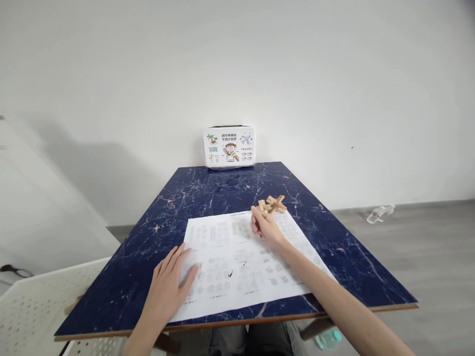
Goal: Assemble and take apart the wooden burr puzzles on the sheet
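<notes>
A large white sheet of paper [252, 277], printed with rows of small diagrams and a few dark marks, lies on the blue marbled table. My left hand [168, 279] rests flat over its left edge, fingers spread. Near the sheet's far edge, my right hand [264, 225] is closed with its fingers curled in; whether anything is inside cannot be seen. Just beyond the right hand lie several notched wooden puzzle pieces [277, 203], crossed over one another at the paper's top right edge. I cannot tell if the fingers touch them.
A white case [229, 147] with cartoon prints stands against the wall at the table's [208, 190] far end. A white perforated basket [35, 301] is at the left. Clear plastic bottles lie on the floor, one at right [379, 214], another with a teal cap [328, 339] below the table.
</notes>
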`<state>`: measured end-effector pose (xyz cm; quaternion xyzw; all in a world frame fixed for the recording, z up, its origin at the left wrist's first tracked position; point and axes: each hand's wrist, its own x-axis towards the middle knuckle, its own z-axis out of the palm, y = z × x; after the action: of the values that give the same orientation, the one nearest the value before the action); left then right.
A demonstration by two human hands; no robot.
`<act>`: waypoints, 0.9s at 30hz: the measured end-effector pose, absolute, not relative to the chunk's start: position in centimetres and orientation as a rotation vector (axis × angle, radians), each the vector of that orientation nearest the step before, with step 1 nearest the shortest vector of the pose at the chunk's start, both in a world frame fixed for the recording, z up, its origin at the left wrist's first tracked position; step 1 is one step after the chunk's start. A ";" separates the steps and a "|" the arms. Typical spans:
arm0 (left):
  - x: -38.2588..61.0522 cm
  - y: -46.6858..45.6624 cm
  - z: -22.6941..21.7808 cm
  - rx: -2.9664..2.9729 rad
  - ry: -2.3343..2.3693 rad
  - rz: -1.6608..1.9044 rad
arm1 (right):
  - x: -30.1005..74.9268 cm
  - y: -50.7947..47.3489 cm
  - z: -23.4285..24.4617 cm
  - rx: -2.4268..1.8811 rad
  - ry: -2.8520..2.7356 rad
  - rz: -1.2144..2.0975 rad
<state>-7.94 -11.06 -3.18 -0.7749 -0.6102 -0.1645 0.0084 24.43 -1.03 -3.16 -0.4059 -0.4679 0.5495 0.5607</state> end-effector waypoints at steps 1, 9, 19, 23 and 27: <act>-7.8 -11.1 -3.1 -2.421 -1.913 -0.512 | 24.8 -0.9 -3.1 -0.931 -1.036 1.309; -8.0 -11.3 -3.1 -2.482 -1.830 -0.528 | 27.3 0.1 -2.9 -0.685 -0.682 1.399; -8.3 -11.2 -3.2 -2.481 -1.815 -0.586 | 29.1 0.8 -4.1 -0.570 -0.471 1.464; -8.5 -11.2 -3.3 -2.484 -1.809 -0.568 | 29.1 1.2 -4.0 -0.590 -0.440 1.448; -8.8 -11.1 -3.5 -2.480 -1.800 -0.577 | 28.9 1.3 -3.7 -0.646 -0.450 1.386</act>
<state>-8.76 -11.12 -3.52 -0.7952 -0.5773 -0.1849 0.0117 28.91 1.33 -3.74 -0.2900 -0.2021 0.6220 0.6987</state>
